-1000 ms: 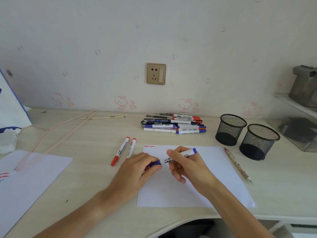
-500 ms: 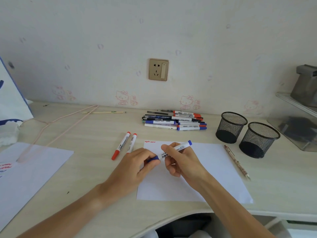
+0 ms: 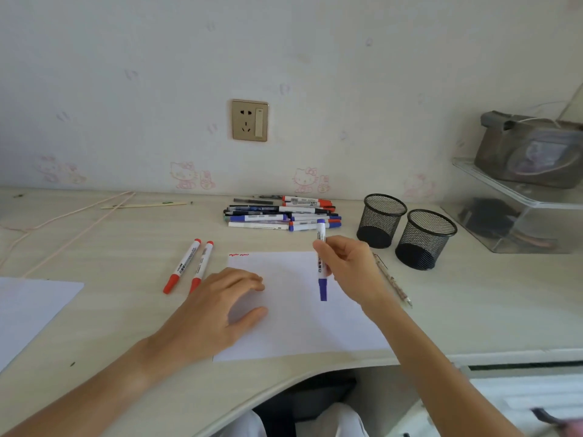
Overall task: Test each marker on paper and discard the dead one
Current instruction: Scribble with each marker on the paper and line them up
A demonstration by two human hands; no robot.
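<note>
A white sheet of paper [image 3: 293,329] lies at the desk's front, with short red squiggles [image 3: 238,255] in its top left corner. My right hand [image 3: 353,266] pinches a blue marker [image 3: 321,263] by its barrel and holds it nearly upright above the sheet, long blue end pointing down. My left hand [image 3: 214,313] rests on the sheet's left edge with loosely curved fingers and nothing in it. Two red markers [image 3: 189,266] lie side by side left of the sheet. A pile of several markers [image 3: 284,216] sits by the wall.
Two black mesh cups [image 3: 381,220] [image 3: 426,239] stand at the right, empty as far as I can see. A patterned pen [image 3: 392,279] lies along the sheet's right edge. Another white sheet [image 3: 31,307] lies at the far left. A clear box [image 3: 511,222] stands at the far right.
My left hand let go of the marker's blue end and dropped onto the paper. My right hand swung the marker from lying across to nearly upright and moved it to the right.
</note>
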